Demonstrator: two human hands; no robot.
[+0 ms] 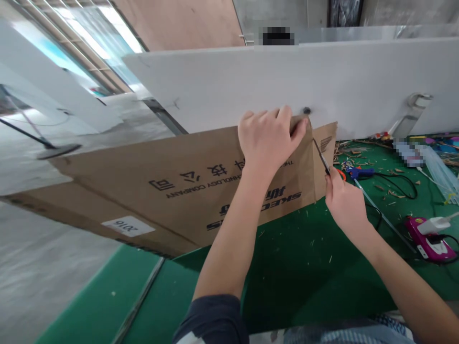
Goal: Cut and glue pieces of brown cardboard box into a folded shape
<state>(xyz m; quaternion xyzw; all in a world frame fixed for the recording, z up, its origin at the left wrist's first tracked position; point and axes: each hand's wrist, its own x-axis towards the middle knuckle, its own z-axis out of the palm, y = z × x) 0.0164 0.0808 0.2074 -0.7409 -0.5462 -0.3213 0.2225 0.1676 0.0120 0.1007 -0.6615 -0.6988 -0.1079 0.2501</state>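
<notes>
A large flattened cardboard sheet with dark printed lettering is held up on edge over the green table. Its top edge is clasped by my left hand, fingers folded over the far side and thumb near a crease. Closed around a pair of scissors, my right hand is just right of that crease. The dark blades point up and left against the cardboard; part of an orange handle shows behind my fingers. How deep the blades sit in the cardboard, I cannot tell.
A white upright panel stands behind the cardboard. On the green table, a blue glue gun, cardboard scraps and cables lie to the right, near a magenta power strip. A roll of tape is at the panel. Part of a person's head shows beyond.
</notes>
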